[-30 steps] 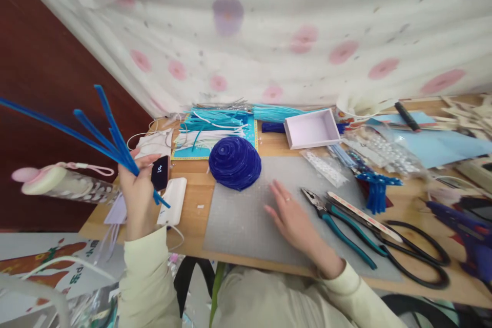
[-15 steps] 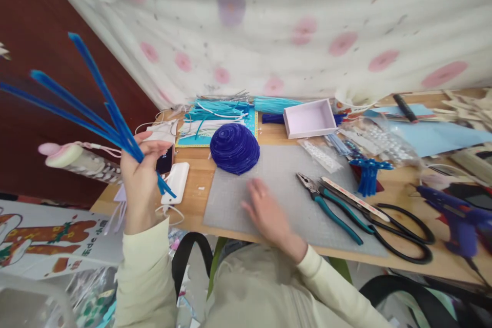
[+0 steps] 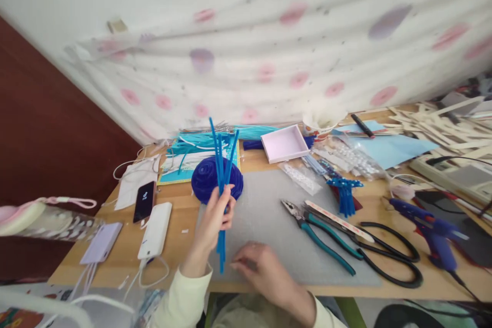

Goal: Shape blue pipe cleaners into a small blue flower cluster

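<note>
My left hand (image 3: 213, 220) is closed round a bunch of blue pipe cleaners (image 3: 222, 164), held upright over the near edge of the grey cutting mat (image 3: 277, 225). Their lower ends hang down to the table's front edge. My right hand (image 3: 265, 271) lies low on the mat just right of those ends, fingers curled; I cannot see anything in it. Behind the bunch sits a dark blue coiled dome (image 3: 205, 177) of pipe cleaner.
Pliers (image 3: 317, 236), black scissors (image 3: 388, 259) and a blue glue gun (image 3: 430, 233) lie to the right. A pink box (image 3: 284, 143), blue strip bundles (image 3: 200, 141) and bead bags (image 3: 346, 156) are at the back. A phone (image 3: 144, 201) and a power bank (image 3: 156, 229) lie on the left.
My left hand swung the pipe cleaners from far left in to the mat's front, now upright. My right hand drew back toward the table's near edge. The camera view shifted left and up.
</note>
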A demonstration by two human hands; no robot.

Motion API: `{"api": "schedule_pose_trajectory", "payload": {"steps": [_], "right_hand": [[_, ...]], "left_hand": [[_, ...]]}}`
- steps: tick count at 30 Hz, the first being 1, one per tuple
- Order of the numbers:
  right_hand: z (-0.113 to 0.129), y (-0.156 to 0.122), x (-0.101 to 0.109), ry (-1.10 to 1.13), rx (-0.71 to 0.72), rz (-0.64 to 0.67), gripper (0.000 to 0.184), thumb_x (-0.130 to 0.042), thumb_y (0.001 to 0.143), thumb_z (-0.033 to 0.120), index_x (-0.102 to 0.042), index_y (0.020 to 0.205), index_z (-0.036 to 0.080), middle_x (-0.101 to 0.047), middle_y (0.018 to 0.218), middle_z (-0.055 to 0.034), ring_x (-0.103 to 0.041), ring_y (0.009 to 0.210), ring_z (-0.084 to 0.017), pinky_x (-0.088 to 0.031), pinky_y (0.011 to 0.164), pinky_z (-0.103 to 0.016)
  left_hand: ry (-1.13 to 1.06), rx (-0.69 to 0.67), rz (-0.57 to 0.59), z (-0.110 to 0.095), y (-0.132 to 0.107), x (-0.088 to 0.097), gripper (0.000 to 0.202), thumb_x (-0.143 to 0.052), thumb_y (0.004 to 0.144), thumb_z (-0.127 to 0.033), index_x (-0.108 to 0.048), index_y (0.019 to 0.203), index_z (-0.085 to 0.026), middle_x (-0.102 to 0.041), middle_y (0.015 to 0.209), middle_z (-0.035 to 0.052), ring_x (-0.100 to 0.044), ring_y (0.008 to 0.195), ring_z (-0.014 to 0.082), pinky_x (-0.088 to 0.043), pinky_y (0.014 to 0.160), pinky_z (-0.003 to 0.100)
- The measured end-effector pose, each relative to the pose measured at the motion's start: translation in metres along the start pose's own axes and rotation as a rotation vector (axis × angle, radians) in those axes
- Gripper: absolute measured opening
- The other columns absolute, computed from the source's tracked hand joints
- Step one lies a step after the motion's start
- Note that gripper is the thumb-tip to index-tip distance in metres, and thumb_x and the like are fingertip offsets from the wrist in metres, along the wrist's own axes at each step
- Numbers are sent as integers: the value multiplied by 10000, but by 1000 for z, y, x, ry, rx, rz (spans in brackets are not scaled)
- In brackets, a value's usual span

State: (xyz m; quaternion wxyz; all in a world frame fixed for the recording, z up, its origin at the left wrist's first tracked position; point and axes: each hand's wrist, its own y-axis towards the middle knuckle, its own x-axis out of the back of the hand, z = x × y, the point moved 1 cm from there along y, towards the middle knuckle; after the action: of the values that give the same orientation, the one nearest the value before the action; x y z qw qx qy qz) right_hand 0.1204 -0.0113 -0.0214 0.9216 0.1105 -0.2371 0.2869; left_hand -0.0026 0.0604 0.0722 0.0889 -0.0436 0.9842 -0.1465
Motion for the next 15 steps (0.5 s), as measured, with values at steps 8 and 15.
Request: {"api": "schedule_pose_trajectory", "payload": {"steps": [8, 15], "right_hand": [[-30, -16, 79, -12, -202, -420, 556, -327, 1047, 558, -430, 613, 226, -545, 593, 6, -547, 597, -162, -414, 613, -272], [-23, 10, 117, -285, -156, -258, 335, -448, 1045, 256, -601, 755, 191, -686, 821, -61, -648, 786, -215, -455, 729, -309]], "left_hand": [[-61, -74, -8, 10, 31, -25, 650, -724, 649, -777, -502, 863, -205, -318, 560, -134, -209, 400, 25, -184, 351, 141], [147, -32, 27, 31, 61, -40, 532, -650, 776, -701, -447, 904, -226, -459, 638, -102, -296, 376, 32, -228, 336, 150]]}}
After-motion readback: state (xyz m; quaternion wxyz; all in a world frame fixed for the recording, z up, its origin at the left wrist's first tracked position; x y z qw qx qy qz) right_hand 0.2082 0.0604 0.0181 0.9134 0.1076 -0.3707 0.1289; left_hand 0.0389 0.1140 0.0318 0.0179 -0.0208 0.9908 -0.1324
